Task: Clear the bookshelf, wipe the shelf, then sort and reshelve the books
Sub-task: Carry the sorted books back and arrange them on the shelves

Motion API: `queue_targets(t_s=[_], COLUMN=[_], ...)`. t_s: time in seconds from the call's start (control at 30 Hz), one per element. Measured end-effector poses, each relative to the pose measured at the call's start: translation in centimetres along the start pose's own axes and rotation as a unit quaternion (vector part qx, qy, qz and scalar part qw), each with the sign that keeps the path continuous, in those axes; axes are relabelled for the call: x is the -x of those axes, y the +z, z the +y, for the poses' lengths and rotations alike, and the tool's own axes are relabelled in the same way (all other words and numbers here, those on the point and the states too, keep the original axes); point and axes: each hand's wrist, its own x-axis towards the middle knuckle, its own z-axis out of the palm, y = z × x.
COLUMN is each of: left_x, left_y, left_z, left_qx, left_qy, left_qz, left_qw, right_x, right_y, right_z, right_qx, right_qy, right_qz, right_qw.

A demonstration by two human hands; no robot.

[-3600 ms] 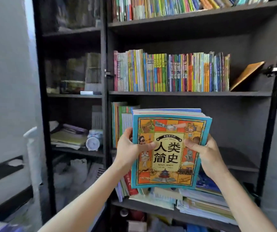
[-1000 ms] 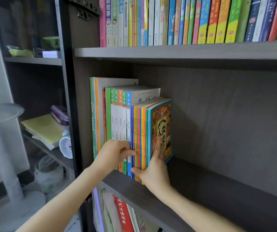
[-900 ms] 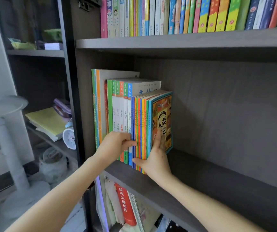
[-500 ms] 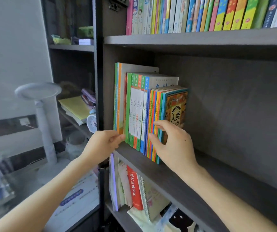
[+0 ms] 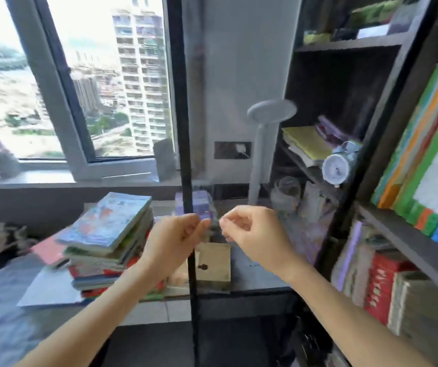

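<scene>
A window (image 5: 93, 75) filled the upper left of the frame, and the bookshelf (image 5: 403, 242) ran down the right edge, with upright books (image 5: 424, 154) on one shelf. A stack of books (image 5: 106, 234) lay on the desk (image 5: 255, 271), lower left of centre. At mid-frame the left hand (image 5: 178, 239) and right hand (image 5: 252, 231) hovered close together, loosely curled, holding nothing.

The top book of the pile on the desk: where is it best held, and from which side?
Probably by its right edge, which faces the left hand: thumb on the cover, fingers under. The top book lies flat, cover up, on an uneven pile, so that edge looks free to pinch.
</scene>
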Motion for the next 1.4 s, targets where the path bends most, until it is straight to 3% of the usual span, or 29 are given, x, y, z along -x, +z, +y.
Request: queue_targets(t_s=[0.2,0.43,0.57,0.7,0.83,0.97,1.07,1.2,1.3,1.4], left_x=[2.5,2.6,1.4,0.0,-1.1,-1.3,-0.4,0.3,-0.2,-2.0], left_y=[-7.4,-15.5,-17.7,-17.1,-15.0,-13.6,-12.6,-10.8,-9.4,-7.7], left_z=[-11.1,-26.8,-34.3,-38.8,-42.3,-47.7,-52.6,-57.9,-61.6,-66.3], left_qx=[-0.022,0.018,0.021,0.025,0.076,-0.022,-0.070,-0.116,-0.146,-0.216], left_qy=[-0.117,-0.142,-0.188,-0.235,-0.298,-0.368,-0.424,-0.447,-0.439,-0.397], left_qz=[0.037,0.073,0.068,0.009,-0.035,-0.080,-0.106,-0.131,-0.152,-0.224], left_qw=[0.992,0.987,0.980,0.972,0.951,0.926,0.897,0.877,0.874,0.864], right_x=[-3.5,-8.8,-11.9,-15.4,-18.8,-23.3,-26.6,-30.5,-32.9,-34.6], right_y=[12.2,25.6,28.9,30.0,30.7,32.6,35.0,39.1,41.8,43.2], right_z=[-3.2,-5.7,-6.1,-5.0,-3.6,-4.4,-6.0,-7.5,-8.0,-7.4], right_qx=[-0.021,-0.068,-0.081,-0.056,-0.010,0.019,0.066,0.131,0.161,0.181], right_qy=[0.010,0.077,0.113,0.139,0.148,0.112,0.074,0.036,0.028,0.038], right_qz=[-0.048,-0.002,0.052,0.116,0.126,0.054,-0.065,-0.213,-0.249,-0.248], right_qw=[0.999,0.995,0.989,0.982,0.981,0.992,0.993,0.967,0.955,0.951])
